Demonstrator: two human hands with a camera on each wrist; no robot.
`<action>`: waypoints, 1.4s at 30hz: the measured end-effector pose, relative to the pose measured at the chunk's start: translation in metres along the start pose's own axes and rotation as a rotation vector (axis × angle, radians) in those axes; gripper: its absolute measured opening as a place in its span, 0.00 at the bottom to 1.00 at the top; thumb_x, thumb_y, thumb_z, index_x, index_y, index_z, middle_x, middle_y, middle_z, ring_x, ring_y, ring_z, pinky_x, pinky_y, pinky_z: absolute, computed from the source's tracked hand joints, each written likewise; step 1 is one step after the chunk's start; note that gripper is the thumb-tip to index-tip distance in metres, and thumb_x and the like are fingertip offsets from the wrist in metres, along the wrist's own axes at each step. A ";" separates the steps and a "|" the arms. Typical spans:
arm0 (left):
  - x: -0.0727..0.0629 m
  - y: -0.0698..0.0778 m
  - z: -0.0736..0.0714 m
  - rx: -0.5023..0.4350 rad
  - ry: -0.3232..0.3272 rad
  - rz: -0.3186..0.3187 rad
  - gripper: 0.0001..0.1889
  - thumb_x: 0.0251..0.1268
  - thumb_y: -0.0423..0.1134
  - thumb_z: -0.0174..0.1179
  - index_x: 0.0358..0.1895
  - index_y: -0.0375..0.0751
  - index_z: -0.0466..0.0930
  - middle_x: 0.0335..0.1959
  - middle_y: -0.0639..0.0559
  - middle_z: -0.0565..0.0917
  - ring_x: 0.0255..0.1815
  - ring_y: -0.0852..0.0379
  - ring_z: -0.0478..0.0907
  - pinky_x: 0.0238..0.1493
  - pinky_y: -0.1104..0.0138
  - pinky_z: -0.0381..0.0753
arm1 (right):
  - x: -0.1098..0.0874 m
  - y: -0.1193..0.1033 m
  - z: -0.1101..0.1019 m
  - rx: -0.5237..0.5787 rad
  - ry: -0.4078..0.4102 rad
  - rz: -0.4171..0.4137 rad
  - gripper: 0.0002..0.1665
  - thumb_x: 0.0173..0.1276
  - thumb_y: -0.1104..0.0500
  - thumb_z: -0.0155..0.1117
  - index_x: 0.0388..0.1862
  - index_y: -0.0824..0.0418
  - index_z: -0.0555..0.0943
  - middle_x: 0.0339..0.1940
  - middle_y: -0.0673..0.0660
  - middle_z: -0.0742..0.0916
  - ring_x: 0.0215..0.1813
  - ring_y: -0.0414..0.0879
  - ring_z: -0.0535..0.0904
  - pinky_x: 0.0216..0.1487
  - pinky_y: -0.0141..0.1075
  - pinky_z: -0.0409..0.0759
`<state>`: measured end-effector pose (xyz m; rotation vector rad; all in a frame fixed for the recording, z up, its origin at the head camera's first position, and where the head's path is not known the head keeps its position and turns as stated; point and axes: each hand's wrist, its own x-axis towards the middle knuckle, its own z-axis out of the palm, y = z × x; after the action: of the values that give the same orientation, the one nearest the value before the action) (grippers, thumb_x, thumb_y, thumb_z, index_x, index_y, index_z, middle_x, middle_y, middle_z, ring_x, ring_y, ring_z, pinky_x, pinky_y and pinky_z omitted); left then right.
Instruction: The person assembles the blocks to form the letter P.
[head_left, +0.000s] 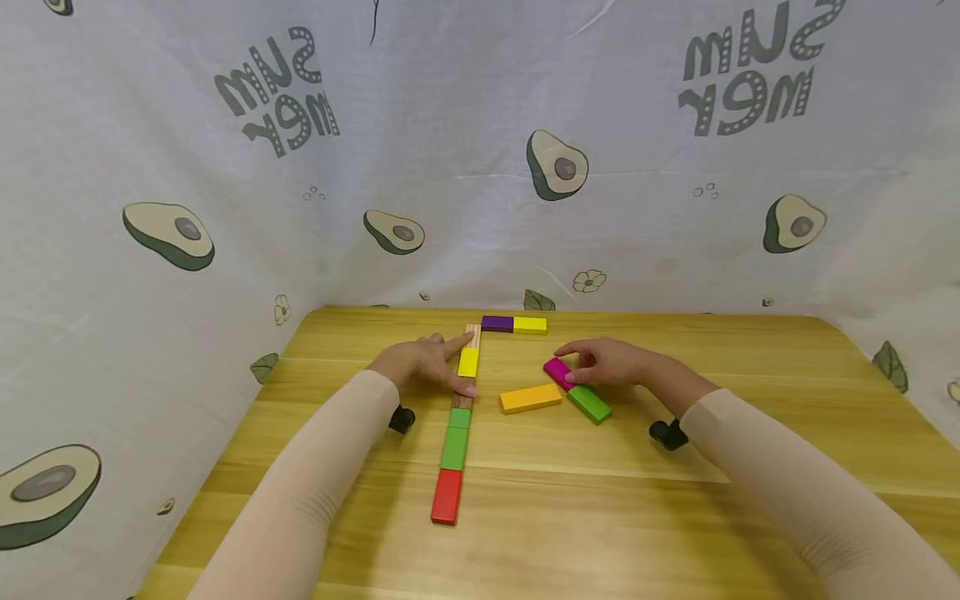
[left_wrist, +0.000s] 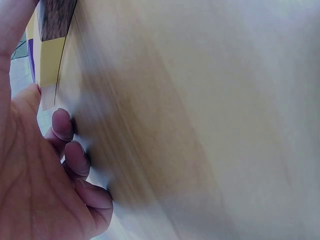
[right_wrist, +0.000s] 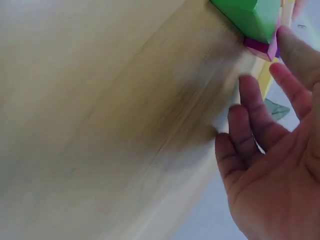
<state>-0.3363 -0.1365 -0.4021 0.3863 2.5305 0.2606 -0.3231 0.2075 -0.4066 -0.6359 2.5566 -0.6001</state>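
A line of blocks runs away from the near side: a red block (head_left: 447,497), green blocks (head_left: 454,448), a dark brown block (head_left: 462,402), a yellow block (head_left: 468,362) and a pale striped wooden block (head_left: 472,335). My left hand (head_left: 429,364) lies beside it, index fingertip on the pale block and thumb on the brown one; its other fingers curl loosely. With thumb and index finger, my right hand (head_left: 609,362) holds a magenta block (head_left: 558,372) on the table. That block's near end meets a loose green block (head_left: 589,405); in the right wrist view the green block (right_wrist: 257,20) partly hides it.
An orange block (head_left: 530,398) lies between the line and the magenta block. Past the line's far end, a purple block (head_left: 497,323) and a yellow block (head_left: 530,326) join end to end. A white printed cloth (head_left: 465,150) hangs behind the wooden table (head_left: 570,517).
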 end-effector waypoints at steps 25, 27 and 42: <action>-0.003 0.002 0.000 -0.006 0.003 -0.012 0.62 0.45 0.81 0.64 0.81 0.79 0.36 0.77 0.44 0.60 0.77 0.40 0.61 0.74 0.36 0.63 | 0.014 0.001 0.000 0.069 0.082 0.129 0.32 0.77 0.44 0.59 0.71 0.57 0.64 0.48 0.65 0.81 0.47 0.56 0.74 0.49 0.45 0.75; -0.004 0.002 0.000 -0.006 0.007 -0.009 0.62 0.45 0.81 0.64 0.81 0.79 0.36 0.77 0.44 0.60 0.78 0.40 0.61 0.74 0.36 0.63 | 0.016 0.001 -0.001 0.054 0.109 0.143 0.32 0.77 0.44 0.58 0.70 0.57 0.64 0.56 0.68 0.80 0.53 0.60 0.74 0.59 0.52 0.76; 0.001 0.000 0.001 -0.004 0.013 -0.004 0.62 0.44 0.82 0.64 0.82 0.78 0.36 0.77 0.44 0.61 0.77 0.41 0.61 0.74 0.37 0.63 | 0.027 -0.007 0.002 0.025 0.145 0.238 0.33 0.79 0.40 0.52 0.73 0.55 0.60 0.62 0.71 0.78 0.58 0.64 0.75 0.69 0.62 0.71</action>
<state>-0.3364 -0.1363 -0.4032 0.3784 2.5427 0.2676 -0.3416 0.1874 -0.4126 -0.2816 2.7005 -0.6137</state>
